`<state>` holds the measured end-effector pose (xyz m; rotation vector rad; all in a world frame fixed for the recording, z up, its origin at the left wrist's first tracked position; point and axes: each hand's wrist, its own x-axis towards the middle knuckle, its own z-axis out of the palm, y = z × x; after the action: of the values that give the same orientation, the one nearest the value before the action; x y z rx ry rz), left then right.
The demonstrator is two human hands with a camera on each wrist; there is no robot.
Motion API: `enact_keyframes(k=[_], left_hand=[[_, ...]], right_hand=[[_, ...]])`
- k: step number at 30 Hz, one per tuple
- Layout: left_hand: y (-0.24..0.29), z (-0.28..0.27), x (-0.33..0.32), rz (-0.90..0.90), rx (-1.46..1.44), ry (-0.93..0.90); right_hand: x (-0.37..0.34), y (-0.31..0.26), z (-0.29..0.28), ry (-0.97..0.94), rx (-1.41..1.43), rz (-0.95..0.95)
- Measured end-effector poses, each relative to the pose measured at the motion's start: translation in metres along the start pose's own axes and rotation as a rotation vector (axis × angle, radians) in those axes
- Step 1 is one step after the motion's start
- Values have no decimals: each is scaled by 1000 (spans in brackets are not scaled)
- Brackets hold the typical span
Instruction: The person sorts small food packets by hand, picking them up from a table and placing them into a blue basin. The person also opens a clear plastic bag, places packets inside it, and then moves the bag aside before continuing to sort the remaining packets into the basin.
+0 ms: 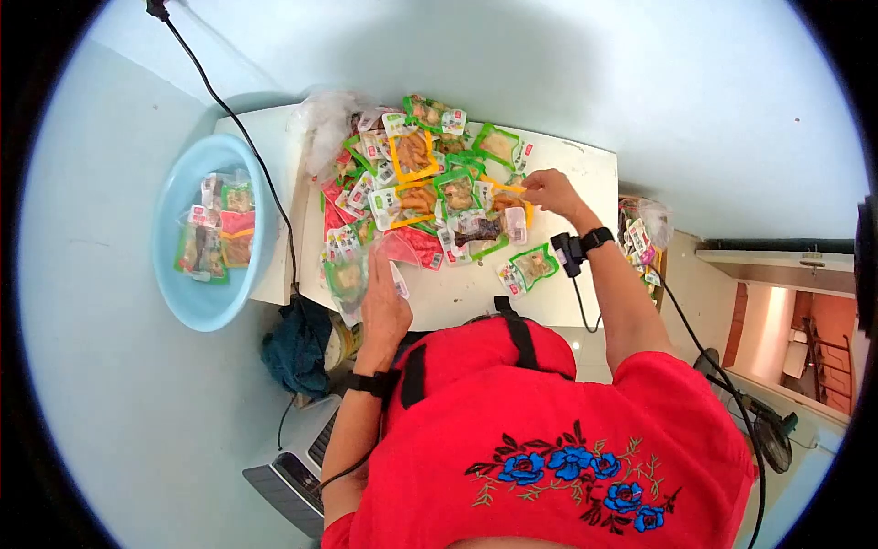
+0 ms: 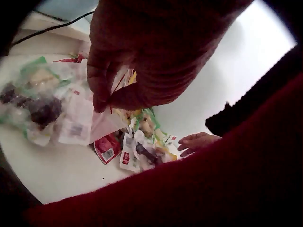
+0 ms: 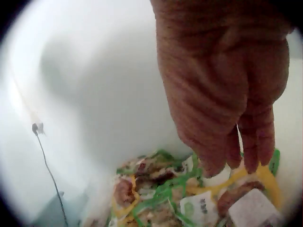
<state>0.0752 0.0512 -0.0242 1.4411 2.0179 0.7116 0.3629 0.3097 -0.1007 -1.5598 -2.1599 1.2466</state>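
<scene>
My left hand pinches the edge of a clear plastic bag at the table's near left. Inside the bag lie several food packets, one with dark contents and one with a green border. My right hand reaches down to the right side of a heap of sealed food packets. Its thumb and fingers pinch the upper edge of a yellow-bordered food packet. Brown pieces show through that packet, and a white label partly covers it in the right wrist view.
A light blue basin with several packets stands at the left. One green-bordered packet lies apart near the white table's front. Crumpled clear plastic lies behind the heap. A black cable hangs between basin and heap.
</scene>
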Motion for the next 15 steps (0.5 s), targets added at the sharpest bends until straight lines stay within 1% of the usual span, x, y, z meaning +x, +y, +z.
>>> enact_keyframes(k=[1,4,5,8,9,11,13,15], left_hand=[[-2,2,0,2,4,2],[-5,3,0,16,7,4],[-6,4,0,21,5,3],[-15,8,-3,109,129,66],[-14,7,-5,92,131,60],[-13,8,-5,56,133,53],[-13,7,-5,92,131,71],[-13,7,-6,116,130,79]], right_hand=[[2,-5,10,31,33,-55],[15,-23,43,53,18,-97],[20,-28,53,102,-94,-93],[31,-53,70,-128,-345,93],[27,-54,77,-86,-303,41],[26,-56,89,-103,-402,58],[24,-59,94,-118,-462,54],[26,-46,103,-66,-459,-24]])
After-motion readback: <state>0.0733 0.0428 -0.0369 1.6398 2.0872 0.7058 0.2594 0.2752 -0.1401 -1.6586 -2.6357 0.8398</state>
